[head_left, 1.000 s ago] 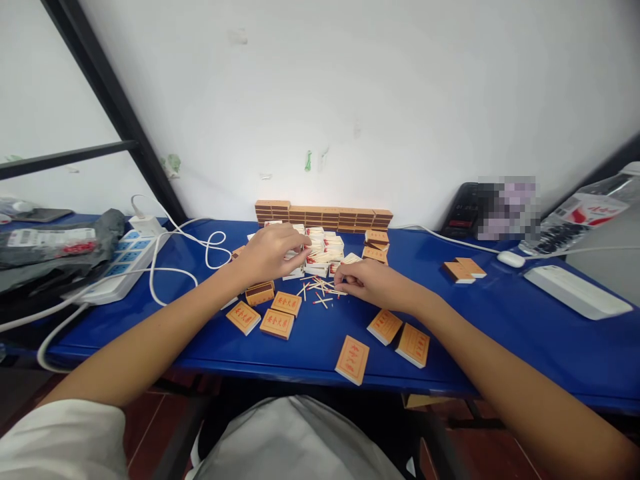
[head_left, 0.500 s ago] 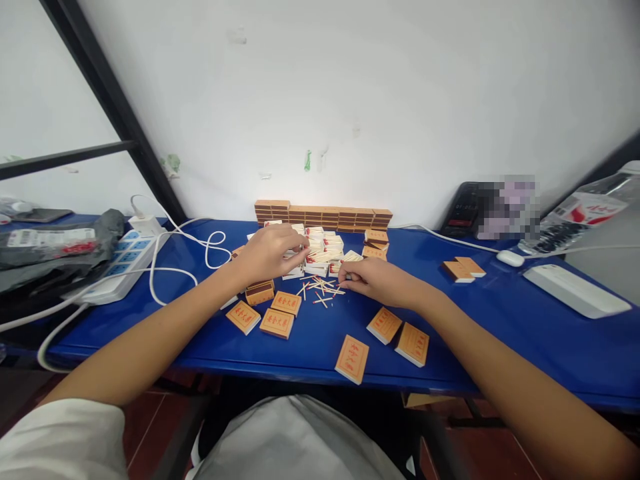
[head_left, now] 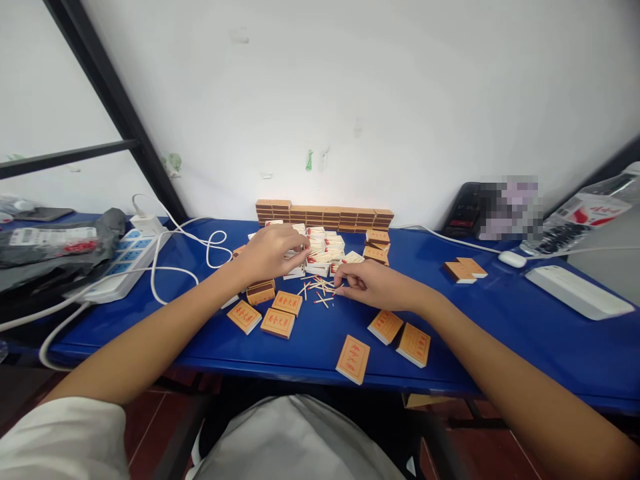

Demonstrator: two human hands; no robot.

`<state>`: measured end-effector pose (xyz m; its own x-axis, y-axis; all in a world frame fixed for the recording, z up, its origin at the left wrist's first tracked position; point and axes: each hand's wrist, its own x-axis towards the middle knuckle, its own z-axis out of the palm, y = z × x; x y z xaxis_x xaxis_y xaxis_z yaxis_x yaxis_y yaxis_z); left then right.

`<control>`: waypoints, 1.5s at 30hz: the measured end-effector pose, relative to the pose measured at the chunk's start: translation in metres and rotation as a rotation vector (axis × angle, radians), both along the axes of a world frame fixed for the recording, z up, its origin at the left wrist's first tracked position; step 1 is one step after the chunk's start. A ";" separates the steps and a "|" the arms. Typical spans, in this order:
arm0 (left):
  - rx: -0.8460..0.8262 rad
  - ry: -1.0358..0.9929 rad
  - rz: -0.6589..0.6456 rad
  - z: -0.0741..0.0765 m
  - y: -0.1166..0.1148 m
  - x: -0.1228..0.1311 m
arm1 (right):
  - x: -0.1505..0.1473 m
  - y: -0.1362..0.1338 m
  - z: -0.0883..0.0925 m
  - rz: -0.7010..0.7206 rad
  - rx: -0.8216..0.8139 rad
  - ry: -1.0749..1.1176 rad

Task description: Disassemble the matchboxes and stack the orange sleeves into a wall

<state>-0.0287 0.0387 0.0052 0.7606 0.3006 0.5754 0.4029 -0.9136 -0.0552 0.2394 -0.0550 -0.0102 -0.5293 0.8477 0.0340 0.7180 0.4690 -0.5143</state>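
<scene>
Loose matches (head_left: pixel 319 289) with red heads lie scattered on the blue table (head_left: pixel 500 333). My right hand (head_left: pixel 373 284) rests beside them with its fingers pinched on matches at the pile's right edge. My left hand (head_left: pixel 273 251) is curled over an open white matchbox tray (head_left: pixel 294 271), holding it. Behind it lie several open trays filled with matches (head_left: pixel 323 248). Orange matchboxes (head_left: pixel 280 313) lie flat in front of my left hand, and others (head_left: pixel 400 335) near my right wrist.
A row of stacked matchboxes (head_left: pixel 325 215) stands against the wall. At the left lie a white power strip (head_left: pixel 123 261) and looping cables (head_left: pixel 175 263). Two matchboxes (head_left: pixel 464 269), a white mouse (head_left: pixel 513 259) and a white flat device (head_left: pixel 577 292) are on the right.
My right hand lifted slightly toward the trays, then came back down to the loose matches. My left hand has stayed on the tray.
</scene>
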 end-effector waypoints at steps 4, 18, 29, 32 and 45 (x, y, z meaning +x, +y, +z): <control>0.020 -0.008 -0.012 0.000 0.001 0.000 | 0.001 0.000 0.001 0.006 -0.015 -0.033; 0.030 -0.015 -0.029 -0.001 0.000 0.000 | 0.008 -0.002 0.007 -0.029 -0.136 -0.131; -0.207 -0.256 -0.104 0.001 -0.018 0.010 | -0.002 0.004 0.002 -0.170 -0.205 0.563; -0.409 -0.316 -0.092 0.001 -0.034 0.019 | -0.010 0.005 -0.003 -0.158 -0.310 0.714; -0.702 -0.359 -0.093 -0.009 -0.045 0.030 | -0.015 0.006 -0.012 -0.081 -0.314 0.720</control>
<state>0.0016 -0.0059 -0.0036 0.6042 0.6287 0.4896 0.2070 -0.7172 0.6654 0.2241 -0.0493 -0.0219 -0.4041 0.9095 0.0978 0.1835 0.1854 -0.9654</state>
